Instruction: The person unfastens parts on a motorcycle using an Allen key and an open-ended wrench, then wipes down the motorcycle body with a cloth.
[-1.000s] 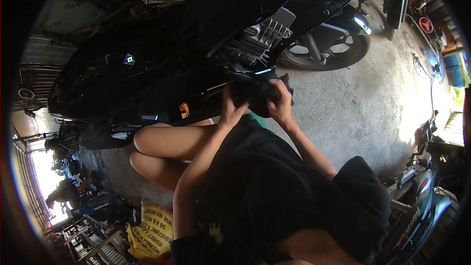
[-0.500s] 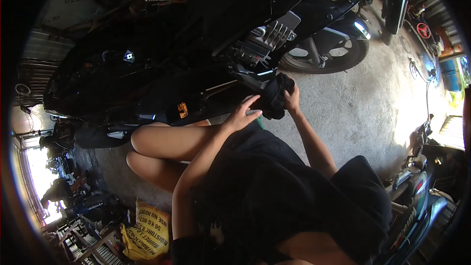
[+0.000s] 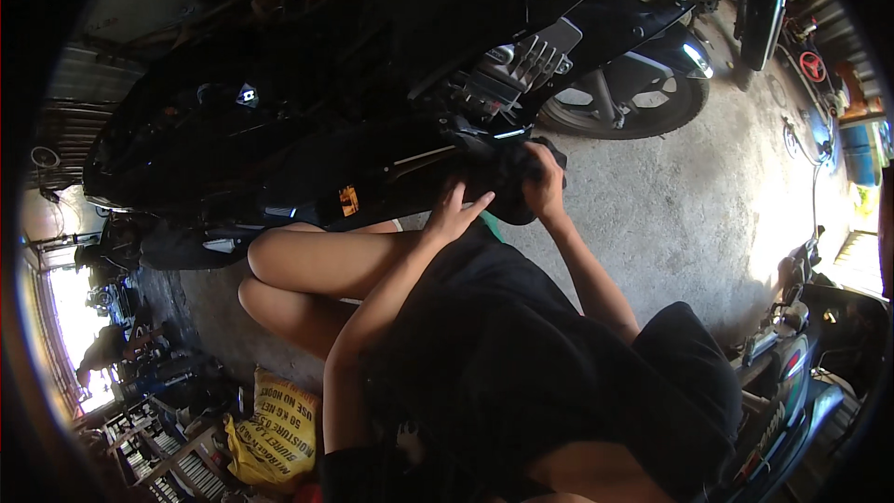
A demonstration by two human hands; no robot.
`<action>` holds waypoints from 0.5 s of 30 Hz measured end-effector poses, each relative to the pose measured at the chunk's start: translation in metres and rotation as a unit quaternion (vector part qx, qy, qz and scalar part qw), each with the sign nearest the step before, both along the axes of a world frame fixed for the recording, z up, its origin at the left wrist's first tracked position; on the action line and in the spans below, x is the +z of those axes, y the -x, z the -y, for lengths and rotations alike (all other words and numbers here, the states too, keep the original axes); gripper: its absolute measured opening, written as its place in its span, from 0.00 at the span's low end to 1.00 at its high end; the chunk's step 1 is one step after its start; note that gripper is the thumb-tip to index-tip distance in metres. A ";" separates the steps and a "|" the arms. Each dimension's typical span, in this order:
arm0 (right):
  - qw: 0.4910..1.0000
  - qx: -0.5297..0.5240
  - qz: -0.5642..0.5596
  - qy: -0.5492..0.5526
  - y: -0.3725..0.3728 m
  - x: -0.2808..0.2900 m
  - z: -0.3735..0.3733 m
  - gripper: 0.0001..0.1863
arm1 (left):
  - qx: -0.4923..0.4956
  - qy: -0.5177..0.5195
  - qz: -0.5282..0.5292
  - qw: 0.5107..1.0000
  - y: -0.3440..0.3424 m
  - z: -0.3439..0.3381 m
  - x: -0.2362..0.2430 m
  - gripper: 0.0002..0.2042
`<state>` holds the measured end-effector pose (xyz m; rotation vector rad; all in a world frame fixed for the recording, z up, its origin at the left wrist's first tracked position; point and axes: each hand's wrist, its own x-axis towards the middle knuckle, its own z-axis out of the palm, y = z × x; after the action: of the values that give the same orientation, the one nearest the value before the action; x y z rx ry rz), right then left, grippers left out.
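Note:
A black motorcycle (image 3: 317, 163) lies across the upper view, its metal engine part (image 3: 526, 65) exposed near the front wheel (image 3: 684, 102). My right hand (image 3: 545, 177) grips a bunched black cloth (image 3: 517, 163) against the bodywork below that part. My left hand (image 3: 456, 214) is just left of the cloth, thumb and fingers apart by the lower panel's edge; whether its fingertips touch the panel is hard to tell. My bare legs (image 3: 317, 265) are bent beneath the bodywork.
Concrete floor (image 3: 661, 214) stretches to my right. Other motorcycles stand at right (image 3: 782, 354) and far left (image 3: 121, 289). A yellow sack (image 3: 275, 428) lies behind me beside cluttered racks (image 3: 177, 447); a blue drum (image 3: 859, 154) is at the right wall.
My left hand has released the cloth and shifted slightly left, fingers opened. My right hand moved out to the right with the cloth, then slightly back toward the bodywork.

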<state>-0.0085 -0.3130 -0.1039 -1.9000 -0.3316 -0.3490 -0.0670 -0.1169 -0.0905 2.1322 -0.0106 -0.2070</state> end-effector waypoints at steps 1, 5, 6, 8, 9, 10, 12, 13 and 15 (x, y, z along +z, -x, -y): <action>0.999 -0.007 -0.041 -0.018 -0.001 -0.003 0.002 0.28 | 0.008 -0.029 0.025 0.999 0.001 0.000 -0.002 0.31; 0.998 -0.027 -0.049 -0.009 -0.007 -0.020 0.008 0.25 | -0.015 -0.024 0.016 0.999 0.000 -0.003 -0.008 0.34; 0.999 -0.035 -0.037 0.003 -0.007 -0.025 0.007 0.24 | -0.011 -0.022 0.018 1.000 0.000 -0.004 -0.012 0.34; 0.987 -0.026 -0.123 -0.100 -0.012 -0.031 0.012 0.22 | -0.030 -0.010 -0.027 0.999 0.000 -0.006 -0.019 0.31; 0.985 -0.049 -0.138 -0.085 -0.015 -0.038 0.019 0.21 | -0.029 -0.008 -0.025 0.999 0.000 -0.006 -0.019 0.31; 0.979 -0.072 -0.184 -0.058 -0.020 -0.042 0.026 0.20 | -0.041 0.031 -0.039 0.998 0.000 -0.003 -0.017 0.29; 0.984 -0.062 -0.159 -0.045 -0.024 -0.044 0.024 0.21 | -0.046 0.070 -0.049 0.995 0.002 -0.003 -0.017 0.27; 0.985 -0.055 -0.158 -0.045 -0.023 -0.038 0.019 0.21 | -0.041 0.080 -0.026 0.996 0.005 -0.005 -0.019 0.26; 0.990 -0.043 -0.132 -0.027 -0.008 -0.019 0.012 0.23 | -0.046 0.061 -0.030 0.997 0.002 -0.009 -0.014 0.24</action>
<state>-0.0008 -0.3252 -0.1234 -1.8835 -0.0623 -0.1582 -0.0695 -0.1078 -0.1048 2.0051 -0.0833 -0.3163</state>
